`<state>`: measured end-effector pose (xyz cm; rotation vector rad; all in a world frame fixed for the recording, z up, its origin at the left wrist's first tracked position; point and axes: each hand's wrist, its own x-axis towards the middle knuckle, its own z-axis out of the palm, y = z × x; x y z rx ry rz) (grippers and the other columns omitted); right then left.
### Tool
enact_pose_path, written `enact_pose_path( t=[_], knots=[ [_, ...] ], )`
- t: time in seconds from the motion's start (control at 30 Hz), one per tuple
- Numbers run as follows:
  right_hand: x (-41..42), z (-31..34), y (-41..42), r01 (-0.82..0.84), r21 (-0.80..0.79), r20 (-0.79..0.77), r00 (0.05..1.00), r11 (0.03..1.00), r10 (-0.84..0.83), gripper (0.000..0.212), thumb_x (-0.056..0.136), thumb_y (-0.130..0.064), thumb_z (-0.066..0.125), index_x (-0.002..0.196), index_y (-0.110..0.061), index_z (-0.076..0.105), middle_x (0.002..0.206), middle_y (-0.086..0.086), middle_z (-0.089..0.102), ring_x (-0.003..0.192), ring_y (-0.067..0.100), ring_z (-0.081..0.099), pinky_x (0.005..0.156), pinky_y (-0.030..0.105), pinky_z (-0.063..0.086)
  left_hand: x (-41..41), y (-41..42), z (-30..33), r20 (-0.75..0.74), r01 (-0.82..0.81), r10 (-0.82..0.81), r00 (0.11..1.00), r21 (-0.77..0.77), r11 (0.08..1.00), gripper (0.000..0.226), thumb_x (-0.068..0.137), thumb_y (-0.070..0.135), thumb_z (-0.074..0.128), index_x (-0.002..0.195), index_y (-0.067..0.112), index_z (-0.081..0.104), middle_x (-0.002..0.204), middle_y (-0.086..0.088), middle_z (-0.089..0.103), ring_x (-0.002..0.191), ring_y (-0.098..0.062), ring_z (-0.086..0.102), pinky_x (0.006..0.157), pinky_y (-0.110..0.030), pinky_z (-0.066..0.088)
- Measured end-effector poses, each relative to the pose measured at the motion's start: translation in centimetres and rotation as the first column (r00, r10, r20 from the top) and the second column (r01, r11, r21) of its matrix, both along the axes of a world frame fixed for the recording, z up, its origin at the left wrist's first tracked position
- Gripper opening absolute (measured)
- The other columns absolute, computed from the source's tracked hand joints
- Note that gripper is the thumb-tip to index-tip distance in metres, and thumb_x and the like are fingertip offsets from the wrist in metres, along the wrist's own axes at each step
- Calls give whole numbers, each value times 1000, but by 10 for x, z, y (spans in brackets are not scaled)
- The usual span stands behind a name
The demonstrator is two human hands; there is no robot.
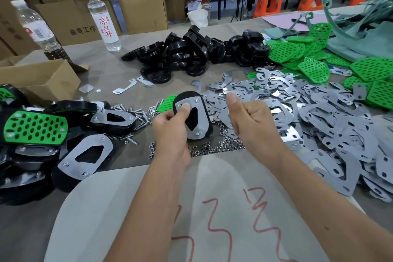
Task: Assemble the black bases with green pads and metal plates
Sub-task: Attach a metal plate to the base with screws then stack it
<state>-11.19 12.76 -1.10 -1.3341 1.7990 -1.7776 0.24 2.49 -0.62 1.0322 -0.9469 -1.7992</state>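
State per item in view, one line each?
left hand: holds base, thumb on plate
base: held upright, plate on
right hand: curled, contents not visible
near bottle: capped, upright
far bottle: capped, upright
box: open

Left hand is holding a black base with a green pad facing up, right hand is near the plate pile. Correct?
Not quite. In the head view the left hand holds a black base with a metal plate facing up, not a green pad. The right hand is indeed by the plate pile.
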Motion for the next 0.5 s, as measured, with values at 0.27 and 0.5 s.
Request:
enact_pose_path(
  t=[0.27, 0.5],
  knots=[
    [-23, -4, -3, 175, 505, -532, 834, 845, 145, 16, 85, -35, 83, 79, -35, 68, 88, -14, 49, 81, 5, 51, 73, 33, 45, 5, -2, -1, 63, -37, 42, 997, -72, 997, 28, 93, 14, 77, 112, -5, 69, 101, -17, 78, 85, -29, 73, 81, -43, 60],
    [-23, 1, -3, 165, 328, -475, 880, 930, 11, 10, 91, -16, 77, 84, -22, 74, 69, -17, 56, 69, -2, 55, 65, 16, 42, 7, -1, -4, 201, 139, -91, 975, -239, 961, 6, 87, 5, 80, 87, 7, 74, 76, -6, 78, 64, -16, 70, 55, -25, 57]
  ],
)
